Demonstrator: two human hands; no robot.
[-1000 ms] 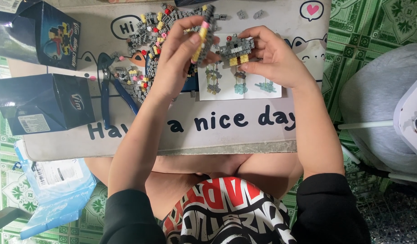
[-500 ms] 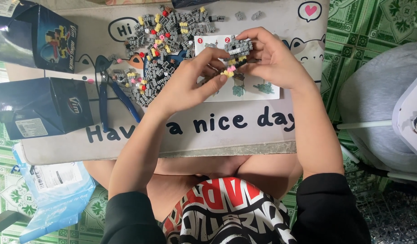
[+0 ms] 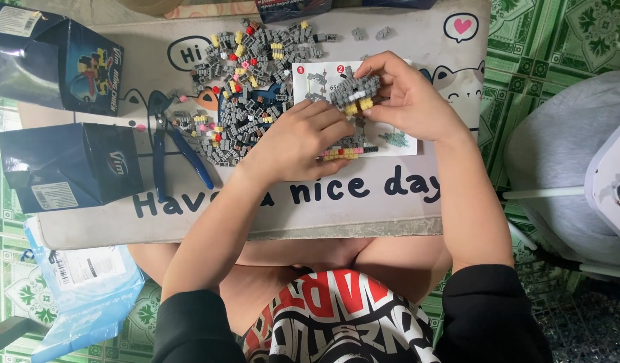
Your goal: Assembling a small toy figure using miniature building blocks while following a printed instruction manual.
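- Head view — right hand [image 3: 407,101] clamped on a small grey brick model [image 3: 356,91] with yellow studs, held over the instruction sheet [image 3: 397,140] at the far side of the table [image 3: 337,202].
- Left hand [image 3: 300,141] pinches a second flat assembly [image 3: 342,152] on the sheet's near edge.
- Judged light, rigid, but fragile — joints may pop; best held by the body, not by protrusions.
- Count: two assemblies, one loose brick pile [image 3: 246,94], one blue pliers [image 3: 179,151], two dark boxes [image 3: 68,165].
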